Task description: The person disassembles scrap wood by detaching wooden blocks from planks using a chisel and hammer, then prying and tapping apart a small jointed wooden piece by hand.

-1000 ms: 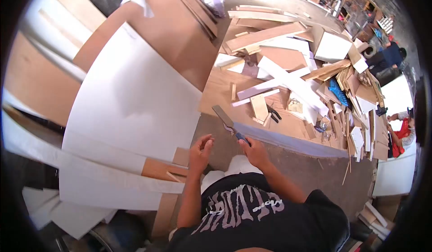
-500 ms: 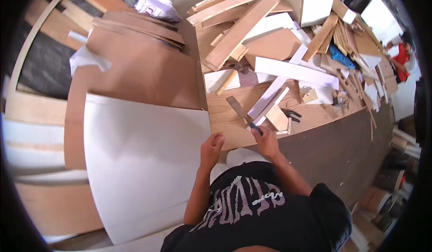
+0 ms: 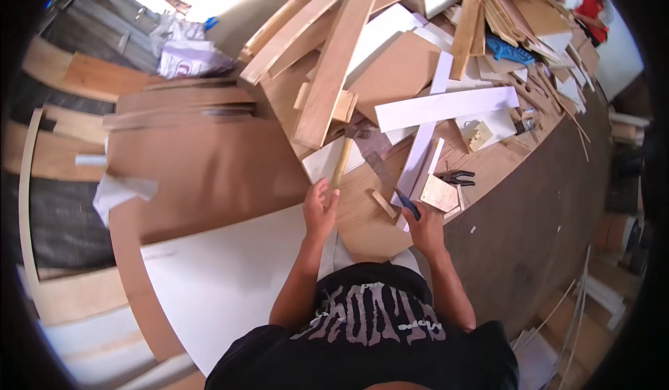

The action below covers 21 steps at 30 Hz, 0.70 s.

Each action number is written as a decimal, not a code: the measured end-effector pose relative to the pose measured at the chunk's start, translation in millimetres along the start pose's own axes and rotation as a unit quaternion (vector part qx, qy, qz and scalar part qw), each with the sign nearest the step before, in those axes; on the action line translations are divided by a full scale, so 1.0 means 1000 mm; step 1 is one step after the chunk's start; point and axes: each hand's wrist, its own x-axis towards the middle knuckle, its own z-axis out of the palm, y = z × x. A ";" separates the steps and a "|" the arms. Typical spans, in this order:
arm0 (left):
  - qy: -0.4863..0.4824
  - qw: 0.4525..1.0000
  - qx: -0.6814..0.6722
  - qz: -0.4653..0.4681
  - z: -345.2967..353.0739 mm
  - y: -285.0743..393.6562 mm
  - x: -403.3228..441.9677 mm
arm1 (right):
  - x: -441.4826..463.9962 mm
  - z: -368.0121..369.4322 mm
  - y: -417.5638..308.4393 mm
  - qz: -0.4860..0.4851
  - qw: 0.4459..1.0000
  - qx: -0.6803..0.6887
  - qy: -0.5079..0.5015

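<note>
Lettering [image 3: 376, 313] (illegible) on black shirt [image 3: 418, 355], right hand [image 3: 426, 226] around blue-handled tool [image 3: 403, 200], left hand [image 3: 319, 212] spread beside hammer [image 3: 343, 160]

"What is the wooden worktable [image 3: 358, 224] carrying?"

"A jumble of planks [image 3: 340, 62] is covering its far side, dark pliers [image 3: 460, 178] are lying near the right edge, and a short wood strip [image 3: 383, 203] is resting toward the front."
</note>
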 end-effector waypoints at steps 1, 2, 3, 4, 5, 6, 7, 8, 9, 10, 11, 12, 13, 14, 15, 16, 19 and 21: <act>-0.022 0.997 0.054 0.053 -0.001 -0.006 0.021 | -0.003 0.001 -0.004 0.029 1.000 -0.004 -0.005; -0.034 0.996 0.052 0.061 0.003 -0.012 0.043 | 0.001 0.002 -0.008 0.038 0.999 -0.003 0.006; -0.022 0.989 0.106 0.103 0.003 -0.012 0.061 | 0.001 0.005 -0.012 0.073 0.997 0.015 0.008; -0.014 0.976 0.159 0.146 0.003 -0.018 0.078 | 0.002 0.011 -0.019 0.111 0.993 0.035 0.010; -0.017 0.978 0.191 0.084 0.005 -0.032 0.095 | 0.005 0.013 -0.028 0.164 0.986 0.041 0.000; -0.046 0.977 0.186 0.090 0.009 -0.041 0.114 | 0.011 0.020 -0.029 0.191 0.981 0.040 0.012; 0.007 0.967 0.231 0.110 0.010 -0.047 0.132 | 0.015 0.027 -0.030 0.163 0.985 0.046 0.026; 0.063 0.951 0.274 0.130 0.010 -0.051 0.152 | 0.021 0.034 -0.035 0.133 0.989 0.050 0.040; 0.040 0.953 0.269 0.132 0.013 -0.055 0.173 | 0.031 0.039 -0.040 0.155 0.986 0.046 0.046; -0.036 0.972 0.221 0.065 0.012 -0.059 0.189 | 0.039 0.044 -0.049 0.164 0.983 0.052 0.057; -0.109 0.979 0.174 -0.008 0.008 -0.061 0.194 | 0.043 0.050 -0.059 0.170 0.982 0.059 0.064; -0.122 0.978 0.171 -0.013 0.006 -0.061 0.196 | 0.050 0.055 -0.071 0.183 0.980 0.053 0.064; -0.149 0.951 0.268 0.037 0.006 -0.056 0.200 | 0.060 0.059 -0.082 0.210 0.974 0.060 0.067; -0.168 0.913 0.361 0.089 0.007 -0.049 0.206 | 0.069 0.063 -0.091 0.232 0.968 0.067 0.071; -0.172 0.896 0.394 0.114 0.006 -0.039 0.207 | 0.075 0.071 -0.094 0.236 0.967 0.058 0.082; -0.170 0.898 0.390 0.114 0.006 -0.037 0.209 | 0.080 0.074 -0.102 0.234 0.967 0.054 0.084; -0.206 0.911 0.350 0.067 0.016 -0.044 0.216 | 0.092 0.079 -0.117 0.235 0.963 0.057 0.116; -0.214 0.902 0.368 0.074 0.018 -0.049 0.217 | 0.093 0.084 -0.120 0.233 0.960 0.073 0.134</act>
